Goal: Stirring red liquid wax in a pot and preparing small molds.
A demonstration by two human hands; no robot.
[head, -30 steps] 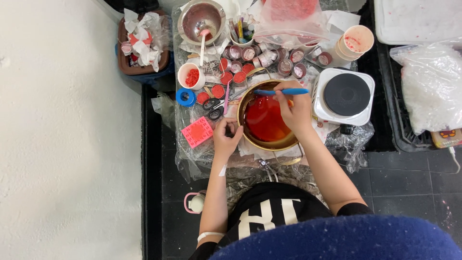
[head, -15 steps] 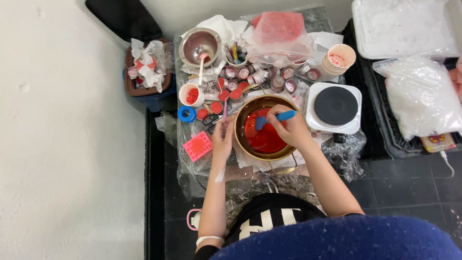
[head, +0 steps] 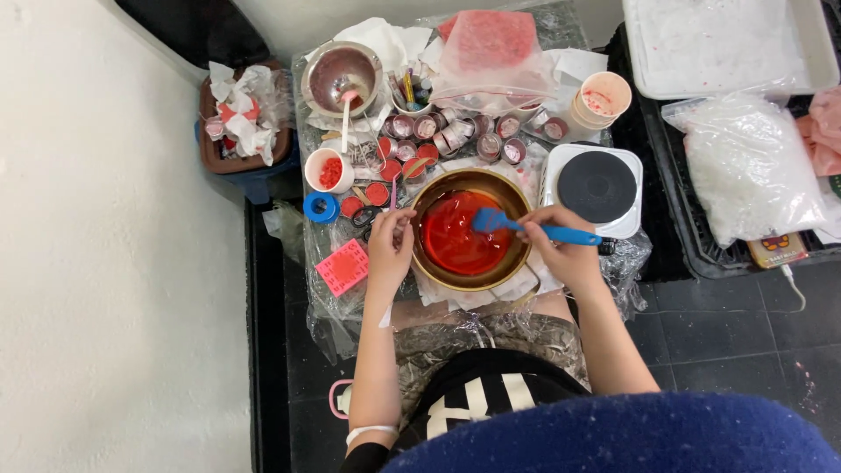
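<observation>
Two hands are seen at a gold-coloured bowl (head: 517, 263) of red liquid (head: 460, 241), set near the middle of a plastic-covered table (head: 324, 311); the right hand (head: 565, 250) is closed around the handle of a blue spatula (head: 534, 229), whose blade is held over the red liquid, tilted across the bowl's right half; the left hand (head: 390, 250) is laid against the bowl's left rim, its fingers (head: 403, 223) curled loosely and touching the edge, though whether anything small is pinched between them cannot be told. Just right of the bowl a white hotplate (head: 597, 188) with a black disc is placed; a pink square mould (head: 342, 267) lies just left of the left hand, and a blue tape roll (head: 321, 208) sits beyond it. Behind the bowl many small round cups (head: 455, 136) are crowded together; a steel bowl (head: 342, 74) stands at the far left corner.
</observation>
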